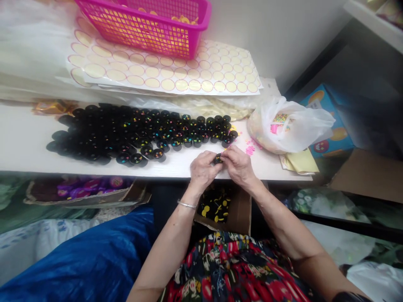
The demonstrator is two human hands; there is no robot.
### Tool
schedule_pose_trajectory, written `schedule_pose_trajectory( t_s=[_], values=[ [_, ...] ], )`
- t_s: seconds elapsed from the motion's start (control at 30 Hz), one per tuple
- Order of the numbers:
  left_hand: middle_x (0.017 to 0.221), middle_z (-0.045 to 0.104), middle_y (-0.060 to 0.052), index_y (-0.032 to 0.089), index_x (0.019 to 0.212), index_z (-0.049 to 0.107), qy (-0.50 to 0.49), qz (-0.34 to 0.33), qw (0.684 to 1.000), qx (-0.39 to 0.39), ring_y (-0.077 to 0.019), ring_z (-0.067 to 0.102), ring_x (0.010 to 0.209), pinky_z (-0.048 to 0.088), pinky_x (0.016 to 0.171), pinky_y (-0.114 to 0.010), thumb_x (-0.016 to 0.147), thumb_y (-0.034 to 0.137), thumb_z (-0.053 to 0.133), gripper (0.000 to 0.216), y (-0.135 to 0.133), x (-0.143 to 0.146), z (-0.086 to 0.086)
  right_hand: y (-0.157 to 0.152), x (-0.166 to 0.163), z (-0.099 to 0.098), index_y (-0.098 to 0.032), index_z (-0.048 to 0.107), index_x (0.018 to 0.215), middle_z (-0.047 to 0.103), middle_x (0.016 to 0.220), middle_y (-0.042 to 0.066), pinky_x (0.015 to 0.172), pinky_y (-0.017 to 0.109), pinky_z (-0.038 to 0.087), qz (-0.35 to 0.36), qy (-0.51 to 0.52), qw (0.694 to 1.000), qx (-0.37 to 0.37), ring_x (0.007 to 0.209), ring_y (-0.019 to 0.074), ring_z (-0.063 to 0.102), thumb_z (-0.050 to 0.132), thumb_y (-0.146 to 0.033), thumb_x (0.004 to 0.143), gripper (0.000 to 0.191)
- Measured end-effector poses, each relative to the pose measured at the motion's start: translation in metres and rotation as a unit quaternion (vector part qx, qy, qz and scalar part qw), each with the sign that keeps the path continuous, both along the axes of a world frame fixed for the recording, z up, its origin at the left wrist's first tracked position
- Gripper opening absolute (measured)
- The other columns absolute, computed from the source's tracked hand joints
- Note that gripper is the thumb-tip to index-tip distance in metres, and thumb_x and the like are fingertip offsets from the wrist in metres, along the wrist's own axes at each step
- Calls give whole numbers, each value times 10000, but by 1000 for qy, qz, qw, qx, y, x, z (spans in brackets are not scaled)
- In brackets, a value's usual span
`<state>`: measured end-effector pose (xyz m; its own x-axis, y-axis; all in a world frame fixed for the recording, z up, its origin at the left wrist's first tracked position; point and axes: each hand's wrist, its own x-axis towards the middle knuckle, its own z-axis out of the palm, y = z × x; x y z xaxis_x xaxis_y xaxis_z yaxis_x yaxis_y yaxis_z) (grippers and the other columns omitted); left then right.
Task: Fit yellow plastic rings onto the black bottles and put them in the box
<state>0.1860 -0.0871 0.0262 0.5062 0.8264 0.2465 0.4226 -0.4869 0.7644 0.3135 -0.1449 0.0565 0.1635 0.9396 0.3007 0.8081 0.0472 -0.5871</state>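
A: Nearest the camera?
B: Patterned garment [220, 272], one, bottom centre.

A: Next, big to small.
B: White table [179, 165], one, across the middle. Blue covering [94, 256], one, lower left. Sheets with printed ovals [193, 85], upper centre, overlapping, more than one; exact number unclear. Black cups [138, 158], packed on the table left of centre, dozens, blurred at the left end so no full count; many show small coloured bits inside. Pink basket [201, 25], one, top centre, sitting on the sheets, yellow pieces in it. White plastic bag [280, 130], one, right of centre, coloured pieces showing through.

A: Hands?
B: Two, centre, close together over the table's near edge. Left hand [203, 167]: fingers curled, thumb and fingers closed on one small black cup [218, 158]. Right hand [237, 165]: bent in, fingertips at the same cup's right side; whether they pinch anything else, can't tell.

A: Cup's spot?
B: Centre, between both hands, just below the right end of the cluster.

A: Smallest?
B: Bracelet [187, 204], one, left wrist. Pink bits [250, 150], a small loose pile right of the right hand, too small to count.
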Motion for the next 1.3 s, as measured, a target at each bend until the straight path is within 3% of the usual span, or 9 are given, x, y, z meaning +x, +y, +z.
schedule_pose_trajectory(
  t_s=[0.3,0.43,0.57,0.67,0.8,0.97,1.3],
  values=[
    [783,602,7,229,805,643,3,0,1000,-15,-135,538,754,412,655,-237,705,274,608,116,0,-1,1,6,-1,11,-174,598,680,476,707,36,637,269,365,41,-100,993,-56,681,150,461,399,-178,854,263],
    [798,610,8,232,826,643,4,-3,1000,-12,-133,540,763,413,661,-236,711,262,606,124,0,-1,1,6,-3,13,-187,579,706,496,726,26,646,258,387,40,-9,999,-35,697,143,491,426,-182,839,203],
    [793,608,1,222,816,638,1,1,1000,8,-135,539,760,411,667,-241,723,326,624,140,0,0,-1,-1,5,10,-192,540,745,525,756,28,692,268,407,-23,68,997,5,741,151,520,432,-200,836,141],
    [791,603,-2,215,815,637,-1,3,1000,17,-138,534,757,407,669,-244,712,373,644,189,0,1,-2,-9,15,3,-188,517,727,527,742,34,651,269,385,-71,17,995,-64,709,156,508,431,-196,828,133],
    [773,593,-1,209,806,639,2,6,1000,24,-135,524,739,398,663,-245,713,366,646,182,0,0,-3,-17,21,-3,-193,521,757,538,762,43,563,267,309,-69,-136,966,-211,657,156,490,418,-183,833,128],
    [750,579,-1,199,776,633,-5,5,999,31,-130,517,726,387,646,-237,723,370,636,179,1,0,-2,-14,16,6,-192,542,862,559,799,66,525,279,247,-46,-227,938,-259,632,162,503,403,-151,832,148],
    [750,583,3,195,775,644,-14,5,999,30,-127,517,727,390,644,-227,705,379,647,197,3,1,-5,-8,32,4,-168,613,787,626,765,49,646,256,353,-110,-50,963,-240,726,165,546,476,-238,811,156]
  ],
)
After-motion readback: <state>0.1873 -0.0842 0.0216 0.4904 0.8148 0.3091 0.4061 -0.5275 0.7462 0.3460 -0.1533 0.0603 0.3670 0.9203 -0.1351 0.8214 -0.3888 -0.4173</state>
